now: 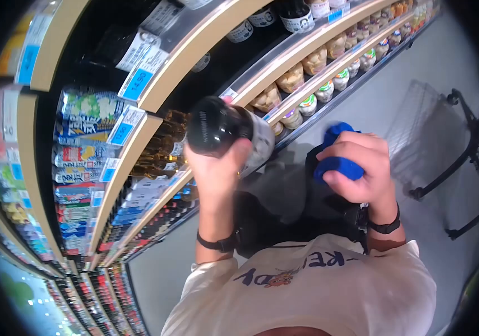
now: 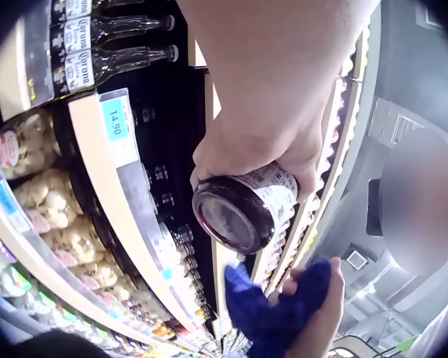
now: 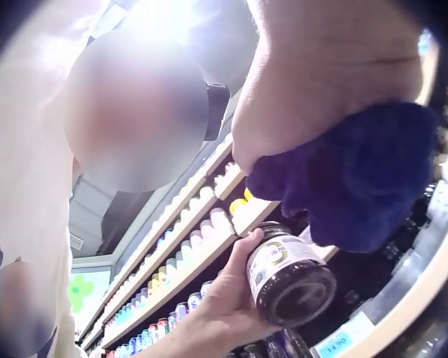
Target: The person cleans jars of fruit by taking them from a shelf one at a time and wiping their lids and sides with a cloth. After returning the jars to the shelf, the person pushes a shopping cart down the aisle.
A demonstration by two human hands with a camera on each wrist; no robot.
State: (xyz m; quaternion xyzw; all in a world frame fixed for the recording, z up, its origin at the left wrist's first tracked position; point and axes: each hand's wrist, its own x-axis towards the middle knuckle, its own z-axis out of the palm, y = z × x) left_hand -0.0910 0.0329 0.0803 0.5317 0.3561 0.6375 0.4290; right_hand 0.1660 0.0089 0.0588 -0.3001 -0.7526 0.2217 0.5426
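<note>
A dark bottle with a black cap and a pale label is gripped by my left hand beside the shelves. Its round dark base faces the left wrist camera, with the fingers of my left hand around its sides. My right hand holds a bunched blue cloth, apart from the bottle. In the right wrist view the cloth hangs from my right hand, and the bottle is tilted in my left hand.
Curved shelves run along the left, with packets, jars of pale food and bottles lying on their sides. A wire cart stands on the grey floor at the right. Corona bottles show at upper left.
</note>
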